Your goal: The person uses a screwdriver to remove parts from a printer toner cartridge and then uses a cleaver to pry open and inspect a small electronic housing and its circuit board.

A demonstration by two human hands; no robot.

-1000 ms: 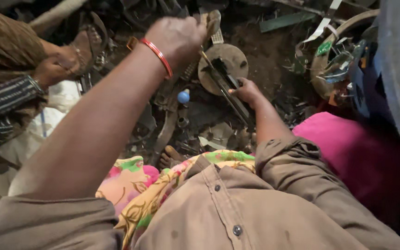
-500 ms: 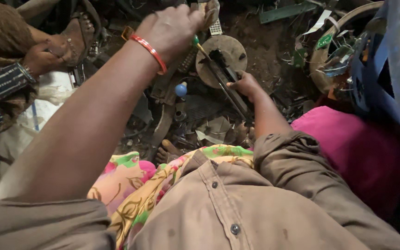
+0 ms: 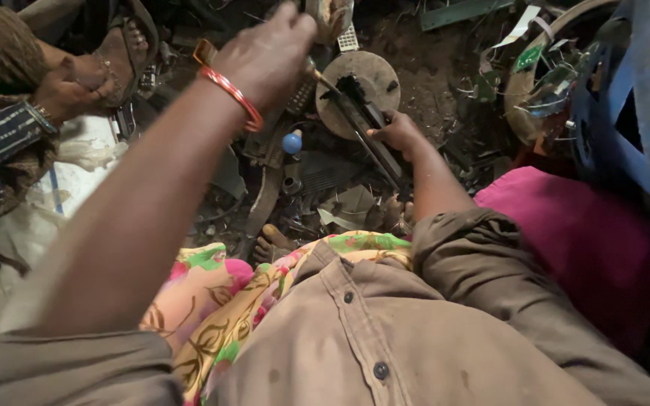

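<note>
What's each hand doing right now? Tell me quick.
Left hand: raised, closed around a tool handle; the tool's kind cannot be told.
Right hand: closed on a long dark metal strip lying across a round block.

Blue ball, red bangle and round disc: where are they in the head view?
blue ball (image 3: 292, 142), head view, middle of its round face.
red bangle (image 3: 232, 95), head view, band across the raised wrist.
round disc (image 3: 376, 75), head view, bare upper face.
</note>
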